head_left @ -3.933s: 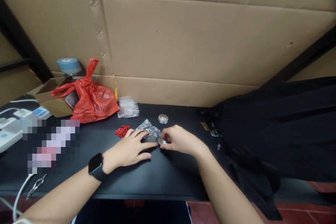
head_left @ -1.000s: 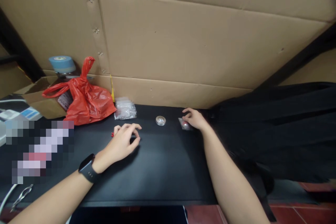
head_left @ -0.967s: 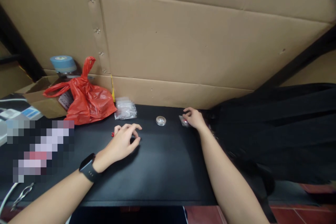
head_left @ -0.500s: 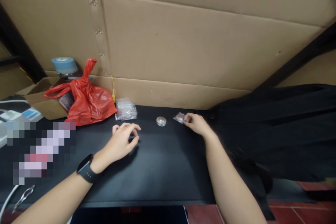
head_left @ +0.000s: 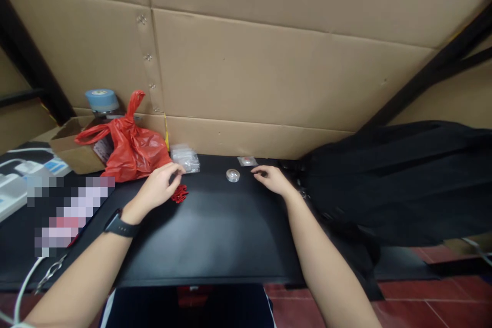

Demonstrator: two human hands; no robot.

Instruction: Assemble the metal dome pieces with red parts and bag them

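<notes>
My left hand (head_left: pixel 159 185), with a dark watch on its wrist, reaches to a stack of small clear plastic bags (head_left: pixel 186 159). Its index fingertip is at the stack's near edge, and thumb and index are apart. Just below that hand lies a little heap of red pieces (head_left: pixel 180 193), too small to make out. A flat clear packet (head_left: pixel 247 161) with something reddish in it lies near the cardboard wall. Close in front of it is my right hand (head_left: pixel 273 180), fingers bent, slightly apart and off the packet. Between the hands sits a roll of clear tape (head_left: pixel 232 175).
At the left stand a tied red plastic bag (head_left: pixel 132 151), an open cardboard box (head_left: pixel 73 151), a blue-lidded jar (head_left: pixel 102 100) and white power strips (head_left: pixel 23 184) with cables. A black fabric bag (head_left: pixel 395 184) fills the right side. Cardboard (head_left: pixel 246 77) walls off the back.
My right hand has let go of the clear packet, which now lies farther back. My left hand has shifted left to the bag stack, and the red heap below it has come into view.
</notes>
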